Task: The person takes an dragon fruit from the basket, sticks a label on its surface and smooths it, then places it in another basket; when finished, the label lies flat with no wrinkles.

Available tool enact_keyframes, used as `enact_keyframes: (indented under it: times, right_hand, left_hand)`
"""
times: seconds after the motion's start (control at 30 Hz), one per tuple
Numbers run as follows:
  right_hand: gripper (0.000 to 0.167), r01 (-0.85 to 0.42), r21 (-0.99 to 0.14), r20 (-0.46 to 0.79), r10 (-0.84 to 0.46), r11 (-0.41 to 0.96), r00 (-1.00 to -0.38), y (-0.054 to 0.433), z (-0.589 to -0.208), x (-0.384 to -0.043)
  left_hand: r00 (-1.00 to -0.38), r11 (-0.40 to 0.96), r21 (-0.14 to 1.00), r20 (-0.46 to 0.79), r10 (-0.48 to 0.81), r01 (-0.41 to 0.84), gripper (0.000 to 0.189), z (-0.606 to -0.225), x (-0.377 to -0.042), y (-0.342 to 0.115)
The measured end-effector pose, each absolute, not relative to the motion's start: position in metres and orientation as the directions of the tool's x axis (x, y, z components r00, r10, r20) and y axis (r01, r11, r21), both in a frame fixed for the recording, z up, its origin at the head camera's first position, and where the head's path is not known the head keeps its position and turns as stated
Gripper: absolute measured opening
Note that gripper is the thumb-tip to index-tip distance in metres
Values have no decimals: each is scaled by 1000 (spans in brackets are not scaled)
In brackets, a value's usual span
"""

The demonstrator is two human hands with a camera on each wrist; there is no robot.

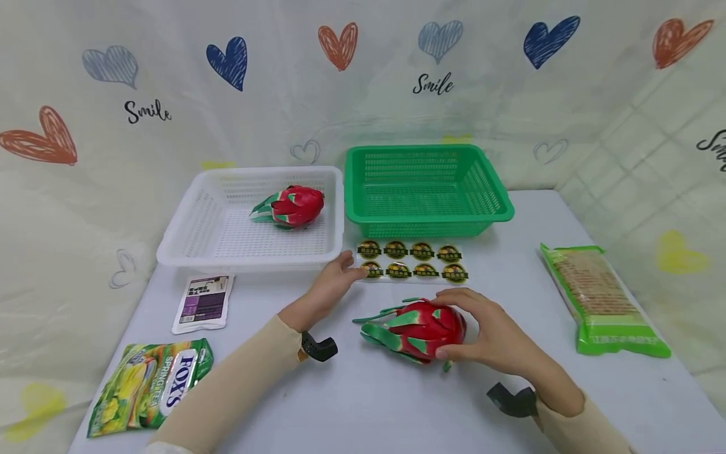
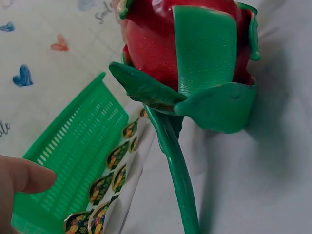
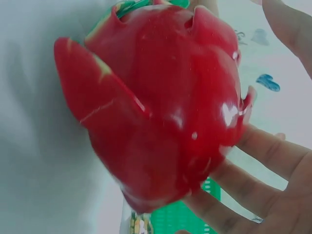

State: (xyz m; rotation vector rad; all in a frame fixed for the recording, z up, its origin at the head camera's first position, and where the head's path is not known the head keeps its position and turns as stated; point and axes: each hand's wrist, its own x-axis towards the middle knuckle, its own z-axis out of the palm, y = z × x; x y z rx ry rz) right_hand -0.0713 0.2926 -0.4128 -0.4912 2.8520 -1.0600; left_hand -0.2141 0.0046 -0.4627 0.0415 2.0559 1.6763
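Note:
A red dragon fruit (image 1: pixel 422 328) with green leaf tips lies on the white table, its leafy end to the left. My right hand (image 1: pixel 496 331) holds its right end, the fingers on the far side and the thumb on the near side. In the right wrist view, fingers (image 3: pixel 253 183) touch the fruit's glossy red skin (image 3: pixel 165 102). My left hand (image 1: pixel 331 287) is at the left edge of a sheet of round gold-and-black stickers (image 1: pixel 411 260), its thumb by the lower left sticker. The left wrist view shows just part of that hand (image 2: pixel 24 178); its other fingers are hidden.
A white basket (image 1: pixel 249 261) with another dragon fruit (image 1: pixel 297 207) stands at the back left, beside a green basket (image 1: pixel 425 228). On the left lie a purple-and-white packet (image 1: pixel 203 304) and a FOX'S bag (image 1: pixel 150 386). A green-edged food pack (image 1: pixel 604 299) lies right.

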Motion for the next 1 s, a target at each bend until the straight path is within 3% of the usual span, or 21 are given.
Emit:
enact_keyframes:
  times: [0.23,0.5,0.77,1.0]
  right_hand:
    - [67,-244,-666,50,-285,705,-957,302,-410,-73]
    - [34,-175,-681,30,-212,711,-977,316,-402,-86]
    - [35,-175,-655,9,-224,735,-975,316,-399,-120]
    - [28,-234,-644,-5,-310,728,-951,304,-397,-164]
  left_hand:
    - [-895,205,922,-373,245,-328,83,-461,-229,20]
    - [-896,103,925,-381,228,-367,75,-462,-235,32]
    - [-903,21,927,-369,222,-374,58,-467,-234,36]
    - [-917,72,951,-308,253,-300,50,-469,-232,39]
